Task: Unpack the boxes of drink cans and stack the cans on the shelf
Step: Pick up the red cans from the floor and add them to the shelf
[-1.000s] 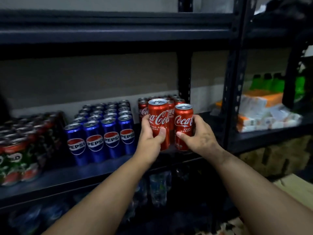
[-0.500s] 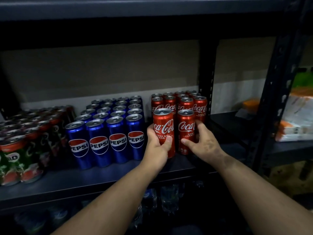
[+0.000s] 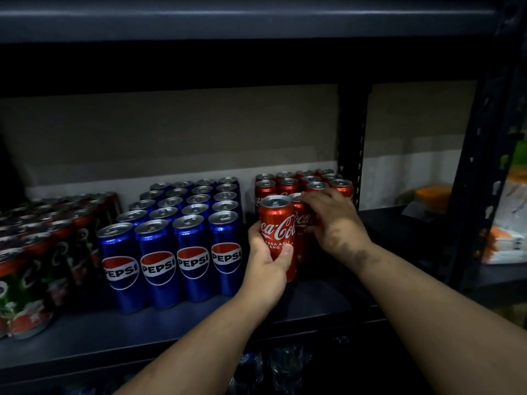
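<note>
Left hand (image 3: 266,263) grips front Coke can (image 3: 277,223), upright on shelf (image 3: 142,337). Right hand (image 3: 333,220), at 3 o'clock, curls over second can (image 3: 300,223).

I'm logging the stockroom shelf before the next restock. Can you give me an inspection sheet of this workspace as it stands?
Surface: dark metal shelf, bare strip along its front edge.
Job's things: red Coca-Cola can held at the front; second Coca-Cola can just behind it; block of red Coca-Cola cans at the back; blue Pepsi cans in rows of four.
Clutter: shrink-wrapped green and red cans at the left.
Hands: left hand grips the front can; right hand grips the second can.
Cables: nothing seen.
Surroundings: upper shelf; black upright post; white and orange packs in the next bay; bottles below, too dark to identify.
</note>
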